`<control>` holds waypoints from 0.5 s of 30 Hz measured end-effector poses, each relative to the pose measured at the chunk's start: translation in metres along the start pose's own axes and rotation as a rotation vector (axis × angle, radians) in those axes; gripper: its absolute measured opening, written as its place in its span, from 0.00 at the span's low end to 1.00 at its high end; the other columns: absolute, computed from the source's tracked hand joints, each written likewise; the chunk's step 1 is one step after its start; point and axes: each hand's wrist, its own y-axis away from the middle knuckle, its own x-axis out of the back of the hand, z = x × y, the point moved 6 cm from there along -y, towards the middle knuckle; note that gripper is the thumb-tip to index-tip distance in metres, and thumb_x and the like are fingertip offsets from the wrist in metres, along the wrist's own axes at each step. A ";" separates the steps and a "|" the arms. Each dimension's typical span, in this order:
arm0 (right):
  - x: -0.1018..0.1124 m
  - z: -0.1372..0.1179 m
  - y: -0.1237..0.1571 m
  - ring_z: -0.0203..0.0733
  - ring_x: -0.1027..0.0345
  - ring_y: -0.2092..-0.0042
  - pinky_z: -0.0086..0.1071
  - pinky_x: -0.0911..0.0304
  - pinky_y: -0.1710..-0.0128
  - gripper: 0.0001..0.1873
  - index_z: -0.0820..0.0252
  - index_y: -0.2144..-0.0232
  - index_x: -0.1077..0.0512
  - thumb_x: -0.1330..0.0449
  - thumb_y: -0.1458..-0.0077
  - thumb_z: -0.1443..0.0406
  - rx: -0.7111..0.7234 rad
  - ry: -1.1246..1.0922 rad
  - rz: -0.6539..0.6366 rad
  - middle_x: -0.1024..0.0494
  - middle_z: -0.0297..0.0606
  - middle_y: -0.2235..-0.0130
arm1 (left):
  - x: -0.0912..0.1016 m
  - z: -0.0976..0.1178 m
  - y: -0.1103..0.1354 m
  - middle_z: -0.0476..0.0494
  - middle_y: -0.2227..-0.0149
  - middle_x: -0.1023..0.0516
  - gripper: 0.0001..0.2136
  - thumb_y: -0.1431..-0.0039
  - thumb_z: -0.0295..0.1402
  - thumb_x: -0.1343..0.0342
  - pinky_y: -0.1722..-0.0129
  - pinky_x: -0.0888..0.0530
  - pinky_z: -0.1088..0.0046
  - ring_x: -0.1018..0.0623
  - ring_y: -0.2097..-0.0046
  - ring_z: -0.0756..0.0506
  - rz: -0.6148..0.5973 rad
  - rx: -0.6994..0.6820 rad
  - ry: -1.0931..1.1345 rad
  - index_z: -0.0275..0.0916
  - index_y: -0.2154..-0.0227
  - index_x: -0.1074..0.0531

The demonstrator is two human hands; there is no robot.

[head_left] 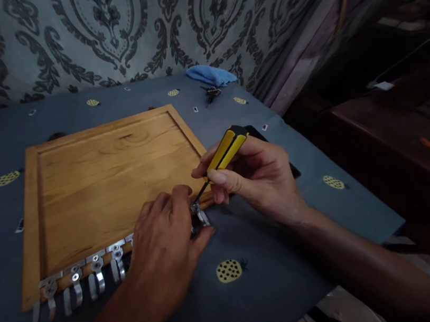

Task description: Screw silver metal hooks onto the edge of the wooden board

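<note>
A framed wooden panel (114, 180) lies on the table, with a row of metal hooks (98, 273) screwed along its near edge. My right hand (266, 180) grips a yellow and black screwdriver (225, 153) between thumb and fingers. The screwdriver slants down to the left, its tip at the base of the rightmost metal hook (202, 217). My left hand (163, 248) is closed around the panel's near edge beside that hook, fingers on top and thumb below against the hook. Some hooks in the middle of the row are hidden behind the left hand.
A patterned blue-grey cloth (287, 278) covers the table. At the back sit a crumpled blue cloth (211, 75) and a small dark object (212, 93). A dark flat object (295, 168) is partly behind my right hand. Patterned wallpaper (116, 31) rises beyond; dark reddish furniture (386, 126) stands right.
</note>
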 end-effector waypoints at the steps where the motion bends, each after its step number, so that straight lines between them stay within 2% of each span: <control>1: 0.000 0.000 0.000 0.28 0.32 0.77 0.24 0.32 0.79 0.12 0.58 0.65 0.25 0.30 0.45 0.57 -0.008 -0.010 -0.004 0.21 0.32 0.66 | 0.000 0.000 0.000 0.43 0.59 0.21 0.20 0.44 0.31 0.35 0.57 0.25 0.53 0.21 0.55 0.35 -0.005 0.001 0.006 0.42 0.54 0.38; 5: 0.001 0.001 0.000 0.29 0.30 0.76 0.25 0.29 0.77 0.11 0.57 0.62 0.23 0.30 0.44 0.58 -0.044 -0.030 -0.021 0.20 0.33 0.66 | 0.000 0.001 0.000 0.43 0.61 0.21 0.21 0.45 0.30 0.34 0.59 0.25 0.54 0.21 0.57 0.35 0.015 -0.027 0.005 0.42 0.53 0.39; 10: 0.006 0.001 0.002 0.32 0.27 0.74 0.28 0.26 0.75 0.15 0.54 0.52 0.22 0.34 0.40 0.56 -0.059 0.005 -0.029 0.17 0.36 0.61 | 0.000 0.003 0.003 0.43 0.59 0.21 0.22 0.44 0.30 0.34 0.60 0.25 0.55 0.21 0.58 0.36 0.055 -0.078 -0.013 0.43 0.53 0.41; 12: 0.008 0.001 0.002 0.31 0.28 0.76 0.27 0.27 0.77 0.15 0.53 0.53 0.21 0.33 0.41 0.56 -0.052 0.025 -0.006 0.17 0.35 0.62 | 0.000 0.004 0.004 0.43 0.59 0.21 0.22 0.45 0.29 0.34 0.60 0.25 0.56 0.21 0.58 0.36 0.061 -0.084 -0.015 0.42 0.53 0.41; 15: 0.010 0.000 0.001 0.30 0.32 0.79 0.27 0.30 0.80 0.12 0.53 0.60 0.19 0.30 0.45 0.56 -0.025 0.027 0.050 0.16 0.34 0.63 | 0.001 0.005 0.004 0.43 0.59 0.21 0.22 0.46 0.28 0.34 0.60 0.25 0.56 0.21 0.58 0.37 0.071 -0.094 -0.014 0.42 0.54 0.41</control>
